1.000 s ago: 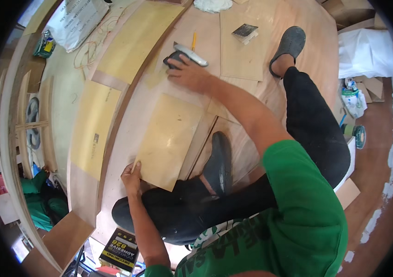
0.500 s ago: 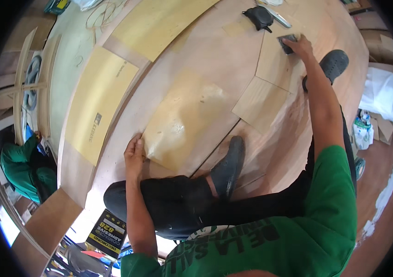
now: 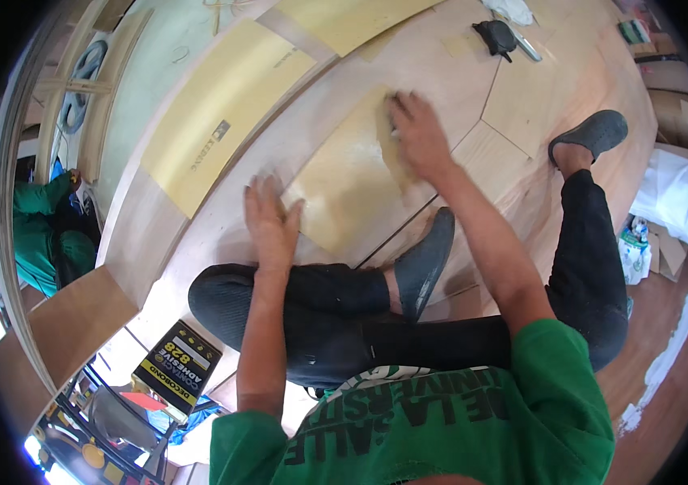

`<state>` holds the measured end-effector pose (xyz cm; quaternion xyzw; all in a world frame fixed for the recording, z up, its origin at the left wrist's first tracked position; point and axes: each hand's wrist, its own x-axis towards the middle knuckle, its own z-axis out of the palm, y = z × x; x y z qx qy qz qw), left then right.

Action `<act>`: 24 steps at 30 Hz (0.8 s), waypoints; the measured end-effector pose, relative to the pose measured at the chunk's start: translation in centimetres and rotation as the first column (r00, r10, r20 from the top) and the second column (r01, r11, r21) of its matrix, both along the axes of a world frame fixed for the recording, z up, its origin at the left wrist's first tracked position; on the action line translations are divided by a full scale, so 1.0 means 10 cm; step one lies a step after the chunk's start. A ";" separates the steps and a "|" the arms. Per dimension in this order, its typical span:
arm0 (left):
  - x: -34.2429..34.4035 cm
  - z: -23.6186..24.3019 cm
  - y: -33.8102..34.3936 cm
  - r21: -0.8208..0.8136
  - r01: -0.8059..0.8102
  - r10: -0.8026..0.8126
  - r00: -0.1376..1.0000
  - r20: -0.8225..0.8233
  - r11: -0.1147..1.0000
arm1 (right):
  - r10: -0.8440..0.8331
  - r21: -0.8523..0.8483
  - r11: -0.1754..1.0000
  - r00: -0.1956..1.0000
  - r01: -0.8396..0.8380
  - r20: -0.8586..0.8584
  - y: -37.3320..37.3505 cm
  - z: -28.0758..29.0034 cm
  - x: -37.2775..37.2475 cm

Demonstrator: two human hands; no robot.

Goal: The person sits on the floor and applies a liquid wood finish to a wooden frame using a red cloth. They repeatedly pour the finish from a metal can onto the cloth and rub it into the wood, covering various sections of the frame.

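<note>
A yellowish rectangular sheet [image 3: 344,182] with a glossy sheen lies on the pale wooden surface in front of me. My right hand [image 3: 420,137] is over its far right part, fingers bent and smeared by motion. A thin dark edge shows at these fingertips; it looks like a dark flat pad, mostly hidden beneath the hand. My left hand [image 3: 273,222] is open beside the sheet's left edge, fingers apart and slightly blurred, holding nothing.
Long yellow panels [image 3: 227,105] line the left. Thin wood pieces [image 3: 493,153], a black pouch-like object [image 3: 496,38] and a metal-bladed tool [image 3: 526,44] lie at right. A black-and-yellow tin [image 3: 178,368] stands near my left knee. Another person [image 3: 53,230] in green is far left.
My right hand has come from the wood piece at upper right onto the yellowish sheet. My left hand has lifted its fingers from the sheet's edge and spread them. The whole view has shifted.
</note>
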<state>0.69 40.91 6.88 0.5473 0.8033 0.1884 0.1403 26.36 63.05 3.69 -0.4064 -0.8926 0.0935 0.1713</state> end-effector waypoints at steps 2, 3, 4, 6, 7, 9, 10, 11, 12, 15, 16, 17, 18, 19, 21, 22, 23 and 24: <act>0.17 0.05 -0.16 -0.236 0.160 -0.176 0.983 -0.046 0.959 | 0.007 -0.014 1.000 0.989 -0.005 0.145 -0.26 -0.17 -0.14; 0.23 0.15 -0.17 -0.318 0.236 -0.244 0.970 0.015 0.918 | -0.008 -0.045 0.999 0.991 0.014 0.137 -0.28 -0.17 -0.14; 0.17 0.08 -0.18 -0.307 0.192 -0.208 0.978 -0.020 0.932 | -0.018 -0.075 0.997 0.993 0.027 0.120 -0.28 -0.12 -0.17; 0.11 -0.14 -0.16 -0.280 0.118 -0.145 0.987 -0.075 0.953 | -0.041 -0.092 0.994 0.992 0.052 0.118 -0.28 -0.09 -0.20; 0.12 -0.13 -0.15 -0.281 0.155 -0.178 0.982 -0.056 0.947 | -0.058 -0.072 0.995 0.990 0.068 0.129 -0.20 -0.10 -0.21; 0.17 -0.10 -0.16 -0.280 0.229 -0.243 0.970 -0.019 0.932 | -0.108 -0.047 0.992 0.985 0.116 0.136 -0.01 -0.12 -0.24; 0.20 -0.06 -0.21 -0.288 0.297 -0.311 0.950 -0.001 0.910 | -0.140 -0.054 0.987 0.982 0.148 0.130 0.04 -0.11 -0.31; 0.26 -0.01 -0.24 -0.294 0.364 -0.376 0.926 0.017 0.884 | -0.172 -0.062 0.982 0.977 0.180 0.124 0.04 -0.10 -0.37; 0.31 0.02 -0.27 -0.300 0.429 -0.439 0.898 0.036 0.852 | -0.174 -0.029 0.984 0.978 0.178 0.113 0.03 -0.10 -0.35; 0.32 -0.02 -0.26 -0.294 0.417 -0.438 0.899 -0.007 0.860 | -0.160 0.077 0.985 0.985 0.155 0.063 0.07 -0.19 -0.31; 0.33 -0.01 -0.25 -0.315 0.418 -0.446 0.895 -0.021 0.852 | -0.179 0.085 0.981 0.981 0.173 0.069 0.06 -0.19 -0.34; 0.34 -0.02 -0.25 -0.323 0.425 -0.455 0.890 -0.019 0.846 | -0.199 0.095 0.977 0.977 0.192 0.076 0.05 -0.20 -0.36; 0.34 -0.03 -0.25 -0.330 0.435 -0.466 0.885 -0.017 0.838 | -0.222 0.105 0.971 0.972 0.213 0.082 0.03 -0.21 -0.39; 0.32 -0.04 -0.25 -0.339 0.441 -0.475 0.880 -0.021 0.831 | -0.199 -0.033 0.979 0.980 0.199 0.017 -0.01 -0.24 -0.48; 0.31 0.00 -0.23 -0.379 0.432 -0.483 0.875 -0.046 0.818 | -0.070 -0.074 0.995 0.998 0.070 -0.003 -0.39 -0.41 -0.84; 0.34 0.00 -0.24 -0.394 0.434 -0.489 0.871 -0.047 0.811 | 0.156 -0.176 0.971 0.987 -0.159 -0.036 -0.75 -0.51 -1.07; 0.35 0.01 -0.21 -0.492 0.422 -0.467 0.884 0.035 0.762 | 0.364 -0.251 0.869 0.894 -0.427 -0.261 -1.12 -0.49 -1.25; 0.33 0.03 -0.17 -0.582 0.408 -0.433 0.895 0.105 0.703 | 0.462 -0.309 0.802 0.858 -0.512 -0.222 -1.27 -0.34 -1.32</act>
